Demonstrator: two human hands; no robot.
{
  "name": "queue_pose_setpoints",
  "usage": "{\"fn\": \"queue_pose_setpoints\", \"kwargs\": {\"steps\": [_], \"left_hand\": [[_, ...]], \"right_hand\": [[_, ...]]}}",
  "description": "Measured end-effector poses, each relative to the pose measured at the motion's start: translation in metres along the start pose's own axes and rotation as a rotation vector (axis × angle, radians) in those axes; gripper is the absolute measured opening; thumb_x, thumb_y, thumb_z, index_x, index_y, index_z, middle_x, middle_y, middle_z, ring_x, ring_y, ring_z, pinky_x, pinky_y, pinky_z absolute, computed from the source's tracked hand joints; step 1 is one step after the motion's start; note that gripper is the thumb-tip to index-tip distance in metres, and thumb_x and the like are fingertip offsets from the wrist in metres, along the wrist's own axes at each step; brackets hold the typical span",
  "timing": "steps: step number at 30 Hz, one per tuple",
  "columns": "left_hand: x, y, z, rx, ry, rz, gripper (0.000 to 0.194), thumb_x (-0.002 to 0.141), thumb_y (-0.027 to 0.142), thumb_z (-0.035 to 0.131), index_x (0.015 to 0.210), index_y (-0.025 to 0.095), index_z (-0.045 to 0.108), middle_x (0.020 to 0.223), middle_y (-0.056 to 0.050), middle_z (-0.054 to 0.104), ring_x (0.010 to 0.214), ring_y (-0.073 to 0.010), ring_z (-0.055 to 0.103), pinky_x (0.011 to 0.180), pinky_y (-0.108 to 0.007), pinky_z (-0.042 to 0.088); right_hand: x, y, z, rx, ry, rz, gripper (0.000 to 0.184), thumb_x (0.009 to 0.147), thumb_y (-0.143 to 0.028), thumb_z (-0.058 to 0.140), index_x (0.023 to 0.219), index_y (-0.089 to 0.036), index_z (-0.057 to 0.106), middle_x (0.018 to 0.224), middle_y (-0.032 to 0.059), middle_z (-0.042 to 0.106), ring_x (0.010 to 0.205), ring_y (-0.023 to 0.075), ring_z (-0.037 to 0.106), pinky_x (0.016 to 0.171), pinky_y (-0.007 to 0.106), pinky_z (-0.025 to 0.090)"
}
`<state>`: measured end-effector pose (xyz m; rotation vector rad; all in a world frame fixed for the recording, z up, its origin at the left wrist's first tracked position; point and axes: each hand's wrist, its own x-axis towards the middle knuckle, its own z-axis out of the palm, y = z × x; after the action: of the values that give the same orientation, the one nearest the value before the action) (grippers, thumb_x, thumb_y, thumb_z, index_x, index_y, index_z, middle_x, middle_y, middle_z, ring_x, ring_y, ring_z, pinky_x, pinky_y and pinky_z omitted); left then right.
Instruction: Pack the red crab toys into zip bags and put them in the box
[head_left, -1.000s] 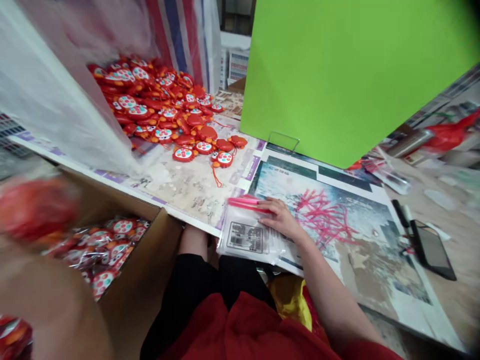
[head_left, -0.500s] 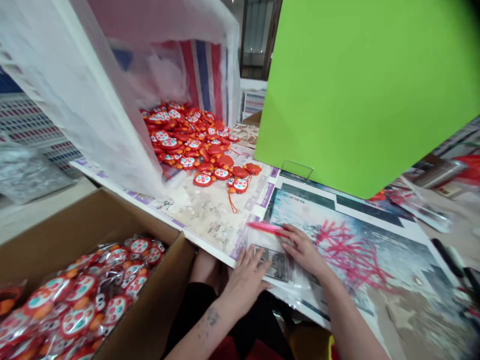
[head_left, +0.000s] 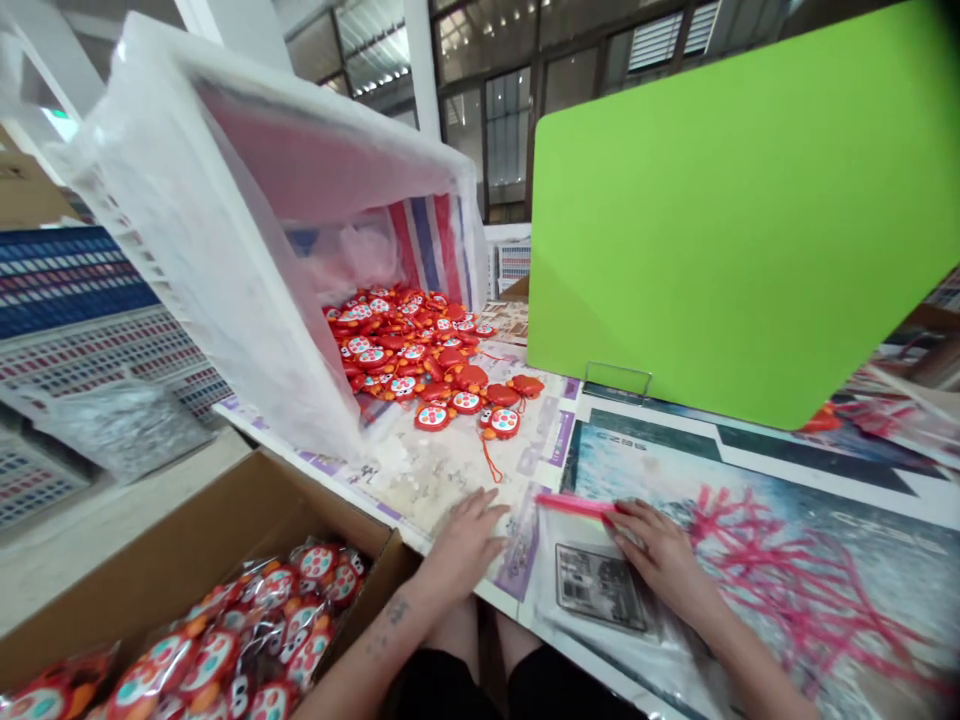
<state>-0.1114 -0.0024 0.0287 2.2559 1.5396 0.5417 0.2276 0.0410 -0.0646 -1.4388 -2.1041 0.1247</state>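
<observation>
L hand (head_left: pixel 469 540) is over the bench (head_left: pixel 409 460), near the loose toys (head_left: pixel 431 350); its grip is wide, fingers apart, w/ nothing in it. R hand (head_left: pixel 656 550) has fingertips at the pink edge (head_left: pixel 574 506) of the bags (head_left: pixel 600 590); I cannot tell if its grip pinches them. The bags lie at bench front, partly under R hand. Wrapped toys (head_left: pixel 274 590) are in the carton (head_left: pixel 247 510), to the L.

Carton (head_left: pixel 247 510), 8 o'clock: matt cardboard. Bagged toys (head_left: pixel 210 660) inside: glossy clear film. Loose toys (head_left: pixel 412 353), 9 o'clock: smooth plastic. Flat bags (head_left: pixel 596 590), 5 o'clock: shiny plastic. Panel (head_left: pixel 712 230), 2 o'clock: smooth, matt.
</observation>
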Motion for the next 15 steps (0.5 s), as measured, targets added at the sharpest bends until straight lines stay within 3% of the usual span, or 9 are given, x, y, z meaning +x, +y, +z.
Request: {"fn": "queue_pose_setpoints", "kwargs": {"steps": [3, 7, 10, 15], "left_hand": [[0.018, -0.044, -0.031, -0.003, 0.058, -0.011, 0.041, 0.085, 0.023, 0.061, 0.126, 0.021, 0.064, 0.147, -0.014, 0.053, 0.140, -0.0301, 0.046, 0.118, -0.051, 0.036], [0.064, -0.091, -0.084, 0.042, 0.128, -0.113, 0.038, 0.080, 0.021, 0.063, 0.118, 0.018, 0.066, 0.133, -0.016, 0.063, 0.129, -0.0316, 0.055, 0.114, -0.047, 0.040], [0.108, -0.116, -0.126, 0.193, 0.169, -0.289, 0.036, 0.079, 0.018, 0.063, 0.115, 0.016, 0.066, 0.130, -0.017, 0.065, 0.126, -0.0299, 0.057, 0.110, -0.037, 0.041], [0.179, -0.161, -0.183, 0.264, 0.313, -0.560, 0.037, 0.079, 0.018, 0.067, 0.114, 0.008, 0.061, 0.128, -0.023, 0.063, 0.124, -0.0345, 0.056, 0.103, -0.040, 0.042]], "right_hand": [[-0.001, -0.004, 0.002, -0.001, 0.014, -0.005, 0.040, 0.094, -0.041, 0.041, 0.112, -0.029, 0.075, 0.129, 0.0101, 0.068, 0.123, 0.0344, 0.060, 0.097, 0.056, 0.051], [-0.005, -0.008, 0.005, -0.021, 0.019, 0.000, 0.040, 0.095, -0.041, 0.039, 0.113, -0.031, 0.074, 0.131, 0.0074, 0.068, 0.123, 0.0328, 0.060, 0.098, 0.055, 0.050], [-0.009, -0.008, 0.007, -0.053, 0.029, -0.009, 0.041, 0.095, -0.042, 0.039, 0.115, -0.034, 0.074, 0.132, 0.0054, 0.067, 0.124, 0.0338, 0.060, 0.097, 0.055, 0.051], [-0.021, 0.008, 0.013, -0.066, 0.071, -0.077, 0.044, 0.091, -0.040, 0.044, 0.131, -0.045, 0.063, 0.136, -0.0014, 0.064, 0.124, 0.0335, 0.061, 0.094, 0.055, 0.053]]}}
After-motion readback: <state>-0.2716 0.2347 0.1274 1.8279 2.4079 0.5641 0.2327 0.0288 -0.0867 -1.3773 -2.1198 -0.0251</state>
